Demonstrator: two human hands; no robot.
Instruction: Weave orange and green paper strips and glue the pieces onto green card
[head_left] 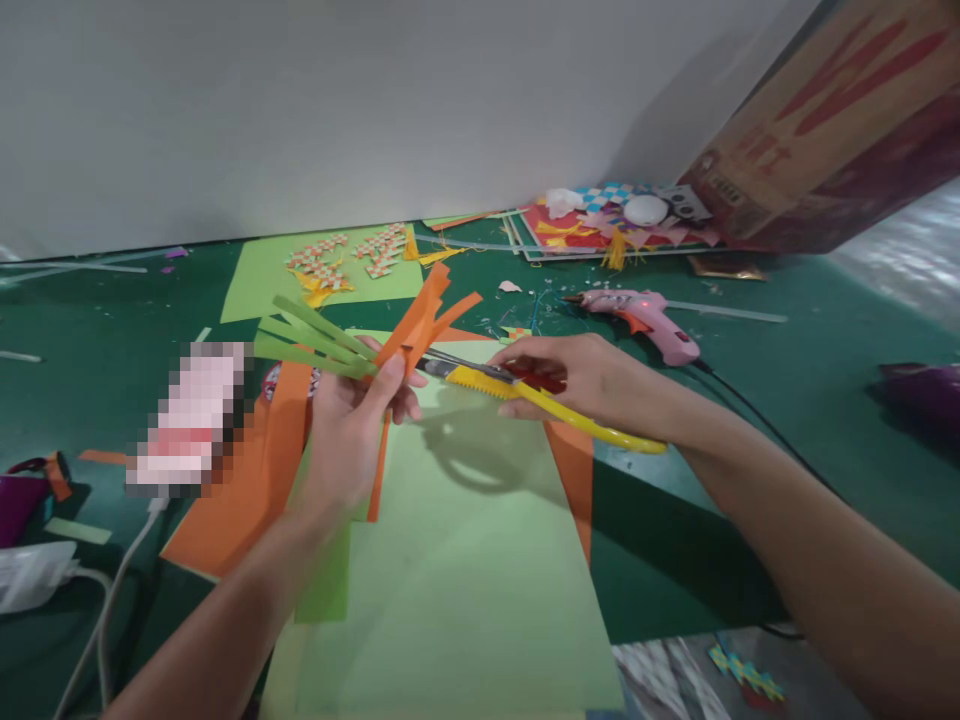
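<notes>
My left hand (356,405) pinches woven paper strips, with orange strips (420,325) sticking up and green strips (319,335) fanning out to the left. In my right hand (581,375) is a pair of scissors (592,425) with yellow handles and a toothed inner edge. Their blades point left and reach the orange strips; whether they are closed on the paper is hard to make out. Both hands are above a stack of pale green paper sheets (465,560). An orange sheet (247,490) lies beneath my left forearm.
A pink glue gun (645,320) with a cord lies at the right. Woven paper pieces with yellow tassels (330,265) rest on a green sheet at the back. At the left is a blurred phone (195,415) on a cable. A cardboard box (810,130) stands back right.
</notes>
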